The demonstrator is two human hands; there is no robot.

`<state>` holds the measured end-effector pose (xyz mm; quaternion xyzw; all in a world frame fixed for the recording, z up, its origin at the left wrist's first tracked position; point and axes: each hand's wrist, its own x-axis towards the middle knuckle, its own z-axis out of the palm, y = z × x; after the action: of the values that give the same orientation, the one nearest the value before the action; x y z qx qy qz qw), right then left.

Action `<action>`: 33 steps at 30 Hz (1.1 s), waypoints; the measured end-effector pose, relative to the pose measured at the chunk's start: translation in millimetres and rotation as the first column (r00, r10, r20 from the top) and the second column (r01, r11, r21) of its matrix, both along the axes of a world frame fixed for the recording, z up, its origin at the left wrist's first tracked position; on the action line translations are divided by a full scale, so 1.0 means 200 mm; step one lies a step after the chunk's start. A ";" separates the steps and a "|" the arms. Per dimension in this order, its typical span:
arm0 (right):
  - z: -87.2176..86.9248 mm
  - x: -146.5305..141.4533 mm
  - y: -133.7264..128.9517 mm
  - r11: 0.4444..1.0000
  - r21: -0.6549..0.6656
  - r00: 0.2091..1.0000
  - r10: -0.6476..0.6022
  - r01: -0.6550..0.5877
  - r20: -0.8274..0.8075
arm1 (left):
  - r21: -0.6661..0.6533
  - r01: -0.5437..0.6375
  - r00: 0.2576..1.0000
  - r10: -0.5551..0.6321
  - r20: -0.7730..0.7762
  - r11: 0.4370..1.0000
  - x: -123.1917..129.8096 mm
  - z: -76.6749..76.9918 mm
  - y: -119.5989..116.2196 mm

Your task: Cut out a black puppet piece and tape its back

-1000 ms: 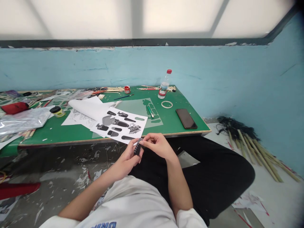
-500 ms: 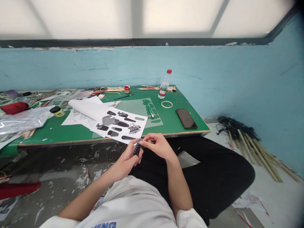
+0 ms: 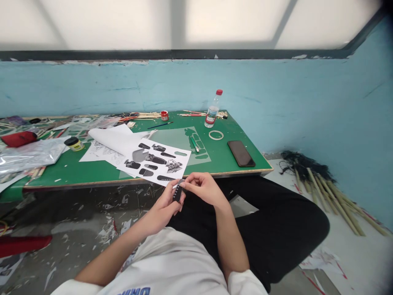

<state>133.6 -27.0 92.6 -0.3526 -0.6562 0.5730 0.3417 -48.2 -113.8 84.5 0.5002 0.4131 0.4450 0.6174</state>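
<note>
A small black paper cutout (image 3: 177, 193) with a row of light marks is held upright just off the table's front edge. My left hand (image 3: 168, 200) is closed around its lower part. The thumb and fingertips of my right hand (image 3: 201, 186) pinch its top end. Just beyond my hands, a white sheet printed with black shapes (image 3: 162, 148) lies on the green table, with one rounded hole cut in it. To its right a translucent sheet with cut openings (image 3: 181, 137) lies flat, and a green craft knife (image 3: 194, 144) rests on that sheet.
On the green table (image 3: 221, 157) are a phone (image 3: 241, 153), a tape ring (image 3: 215, 135), a water bottle (image 3: 211, 110), a red paint jar (image 3: 164, 115) and a yellow jar (image 3: 74, 144). Plastic sheets and sticks crowd the left. Bamboo poles (image 3: 334, 196) lie on the floor at right.
</note>
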 end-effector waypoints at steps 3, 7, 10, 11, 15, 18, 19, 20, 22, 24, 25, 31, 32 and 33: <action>0.00 0.00 0.00 1.000 -0.004 1.000 0.002 -0.002 -0.005 | -0.001 0.003 1.000 -0.003 -0.006 1.000 0.00 0.00 0.00; 0.00 0.00 0.00 1.000 -0.008 1.000 0.003 -0.003 -0.006 | 0.000 0.005 1.000 -0.005 -0.013 1.000 0.00 0.00 -0.01; 0.01 0.00 0.00 1.000 -0.011 1.000 0.003 -0.004 -0.004 | -0.001 0.009 1.000 -0.009 -0.020 1.000 -0.01 0.00 -0.01; 0.01 0.00 0.00 1.000 -0.010 1.000 0.003 -0.003 -0.003 | -0.002 0.011 1.000 -0.011 -0.023 1.000 -0.01 0.00 -0.01; 0.01 -0.01 -0.01 1.000 -0.010 1.000 0.000 0.000 -0.003 | -0.003 0.012 0.999 -0.012 -0.031 1.000 -0.01 0.00 -0.01; 0.01 -0.01 0.00 1.000 -0.010 1.000 0.000 0.000 -0.008 | -0.002 0.015 0.999 -0.015 -0.033 1.000 -0.01 0.00 -0.01; 0.01 -0.01 0.00 1.000 -0.010 1.000 0.000 0.000 -0.009 | 0.000 0.016 0.999 -0.016 -0.034 1.000 -0.01 0.00 -0.01; 0.01 -0.01 0.00 1.000 -0.010 1.000 0.001 -0.001 -0.011 | 0.001 0.019 0.999 -0.019 -0.034 1.000 -0.01 0.00 -0.01; 0.00 -0.01 0.00 1.000 -0.012 1.000 0.002 -0.002 -0.012 | 0.005 0.024 0.999 -0.024 -0.034 1.000 -0.01 0.00 -0.01; 0.00 -0.01 0.00 1.000 -0.014 1.000 0.002 -0.002 -0.014 | 0.009 0.027 0.999 -0.027 -0.036 1.000 -0.01 0.00 -0.01; 0.00 -0.01 0.00 1.000 -0.015 1.000 0.001 -0.002 -0.015 | 0.010 0.029 0.999 -0.029 -0.038 1.000 -0.01 -0.01 -0.01; 0.00 0.00 -0.01 1.000 -0.015 1.000 0.002 -0.003 -0.023 | 0.019 0.037 0.998 -0.036 -0.056 0.999 -0.02 -0.01 -0.01; 0.00 0.00 -0.01 1.000 -0.014 1.000 0.003 -0.003 -0.023 | 0.021 0.038 0.998 -0.037 -0.059 0.999 -0.02 -0.01 -0.01; 0.00 0.00 -0.01 1.000 -0.013 1.000 0.003 -0.004 -0.023 | 0.023 0.040 0.997 -0.038 -0.063 0.999 -0.02 -0.02 -0.01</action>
<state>133.0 -28.6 92.5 -0.3472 -0.6491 0.5818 0.3459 -51.8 -116.7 81.4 0.5291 0.4170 0.4220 0.6067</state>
